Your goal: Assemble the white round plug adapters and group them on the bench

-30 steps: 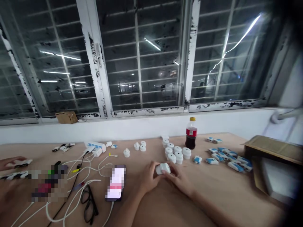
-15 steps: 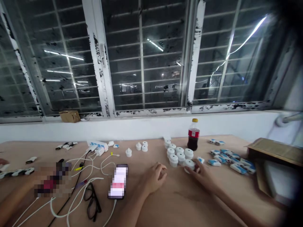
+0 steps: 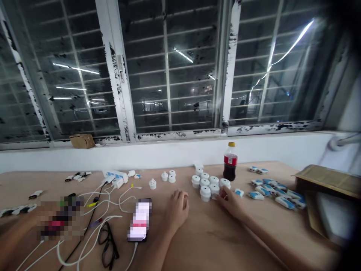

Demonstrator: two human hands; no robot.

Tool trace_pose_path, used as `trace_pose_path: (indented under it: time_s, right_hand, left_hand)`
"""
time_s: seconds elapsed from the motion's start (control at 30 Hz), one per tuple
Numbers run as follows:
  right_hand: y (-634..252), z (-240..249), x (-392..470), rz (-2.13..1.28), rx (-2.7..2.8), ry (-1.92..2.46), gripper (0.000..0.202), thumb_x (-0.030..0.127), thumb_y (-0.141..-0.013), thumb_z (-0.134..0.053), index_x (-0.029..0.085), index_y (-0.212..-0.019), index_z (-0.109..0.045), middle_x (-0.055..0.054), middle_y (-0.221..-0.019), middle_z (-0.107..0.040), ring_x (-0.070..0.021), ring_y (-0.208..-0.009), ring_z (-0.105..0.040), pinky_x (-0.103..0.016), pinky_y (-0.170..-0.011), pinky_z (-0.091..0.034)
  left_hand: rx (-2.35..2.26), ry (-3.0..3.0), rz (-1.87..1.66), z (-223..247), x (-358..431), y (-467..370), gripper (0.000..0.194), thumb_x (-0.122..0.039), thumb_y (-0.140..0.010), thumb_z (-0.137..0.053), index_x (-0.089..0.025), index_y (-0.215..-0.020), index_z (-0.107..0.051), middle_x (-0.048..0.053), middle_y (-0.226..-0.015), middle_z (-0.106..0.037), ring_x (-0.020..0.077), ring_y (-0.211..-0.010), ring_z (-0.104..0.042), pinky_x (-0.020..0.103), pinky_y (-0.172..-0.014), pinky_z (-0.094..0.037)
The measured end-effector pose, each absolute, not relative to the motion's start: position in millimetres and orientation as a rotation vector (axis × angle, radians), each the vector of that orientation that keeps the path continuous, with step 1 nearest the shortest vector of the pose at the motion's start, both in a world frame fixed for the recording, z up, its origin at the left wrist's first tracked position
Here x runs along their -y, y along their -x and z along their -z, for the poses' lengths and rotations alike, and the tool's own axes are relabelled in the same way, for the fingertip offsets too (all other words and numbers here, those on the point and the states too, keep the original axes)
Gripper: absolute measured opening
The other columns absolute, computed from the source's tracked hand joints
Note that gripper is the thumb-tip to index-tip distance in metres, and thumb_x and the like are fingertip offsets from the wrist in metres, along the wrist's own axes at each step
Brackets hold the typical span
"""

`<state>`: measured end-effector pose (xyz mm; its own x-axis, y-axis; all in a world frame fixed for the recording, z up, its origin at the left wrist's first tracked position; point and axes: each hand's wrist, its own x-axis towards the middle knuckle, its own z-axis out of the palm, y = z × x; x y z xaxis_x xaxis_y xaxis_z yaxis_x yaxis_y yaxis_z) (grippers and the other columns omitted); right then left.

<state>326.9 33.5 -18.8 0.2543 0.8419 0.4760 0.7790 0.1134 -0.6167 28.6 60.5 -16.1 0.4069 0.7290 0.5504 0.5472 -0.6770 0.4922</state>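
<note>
White round plastic pieces (image 3: 205, 193), each with a small dark hole in its top, stand grouped right of the middle of the table. My right hand (image 3: 232, 203) is at the near right side of this group. Its bent fingers and thumb close on a white round piece (image 3: 214, 189) at the edge and partly cover it. To the left of the group, my left hand (image 3: 177, 209) rests on the table with its fingers curled in; nothing shows in it. A small white-and-blue piece (image 3: 239, 192) lies just beyond my right hand.
A cola bottle (image 3: 230, 162) stands behind the group. White-and-blue parts (image 3: 284, 202) and a cardboard box (image 3: 327, 182) are on the right. On the left are a phone (image 3: 140, 220), glasses (image 3: 108, 246), cables, a power strip (image 3: 115, 176) and another person's arm (image 3: 21, 229).
My left hand has shifted left and turned palm down. My right hand has moved slightly left and closer to the group. A white piece now stands at the group's left edge.
</note>
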Motion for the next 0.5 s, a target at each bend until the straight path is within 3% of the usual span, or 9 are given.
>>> trace_pose_path:
  time_s: [0.1, 0.2, 0.37, 0.43, 0.5]
  right_hand:
    - [-326.5, 17.2, -25.3, -0.074, 1.527, 1.631, 0.035, 0.058, -0.085, -0.06, 0.029, -0.07, -0.049, -0.003, -0.061, -0.061, -0.0223, -0.057, -0.055, -0.035, -0.056, -0.04]
    - [-309.5, 9.1, -3.0, -0.013, 1.514, 1.598, 0.034, 0.055, -0.095, -0.055, 0.029, -0.075, -0.049, -0.001, -0.062, -0.058, -0.0208, -0.057, -0.053, -0.034, -0.057, -0.04]
    - [-233.0, -7.2, 16.1, -0.074, 1.948, 1.392, 0.023, 0.035, -0.105, -0.05, 0.027, -0.083, -0.052, -0.002, -0.076, -0.065, -0.0193, -0.064, -0.059, -0.031, -0.062, -0.045]
    - [-200.5, -9.4, -2.0, -0.141, 2.054, 1.405, 0.012, 0.026, -0.103, -0.05, 0.026, -0.094, -0.057, -0.004, -0.091, -0.07, -0.0204, -0.075, -0.067, -0.03, -0.068, -0.05]
    - [-175.2, -10.1, -33.7, -0.115, 2.068, 1.505, 0.023, 0.012, -0.098, -0.046, 0.024, -0.111, -0.061, -0.009, -0.112, -0.073, -0.0216, -0.093, -0.073, -0.031, -0.081, -0.056]
  left_hand:
    - [-1.333, -2.364, -1.153, 20.0, -69.5, -28.0, 0.026, -0.008, -0.096, -0.054, -0.023, -0.114, -0.062, 0.008, -0.12, -0.069, 0.0275, -0.118, -0.065, 0.044, -0.106, -0.052]
    - [-1.542, -2.29, -1.17, 23.7, -75.2, -28.1, 0.029, -0.01, -0.096, -0.055, -0.022, -0.121, -0.062, 0.011, -0.126, -0.067, 0.0305, -0.123, -0.063, 0.046, -0.109, -0.05]
    - [-1.721, -2.17, -1.212, 30.4, -96.3, -33.4, 0.041, -0.013, -0.091, -0.063, -0.015, -0.133, -0.06, 0.019, -0.133, -0.066, 0.036, -0.129, -0.062, 0.049, -0.113, -0.048]
    - [-1.761, -2.085, -1.305, 32.5, -113.3, -35.7, 0.047, -0.01, -0.088, -0.063, -0.015, -0.135, -0.059, 0.019, -0.133, -0.067, 0.0362, -0.13, -0.063, 0.049, -0.114, -0.048]
    - [-1.814, -2.021, -1.343, 33.6, -131.4, -36.6, 0.053, -0.007, -0.086, -0.062, -0.014, -0.139, -0.057, 0.021, -0.134, -0.067, 0.0378, -0.13, -0.064, 0.051, -0.113, -0.049]
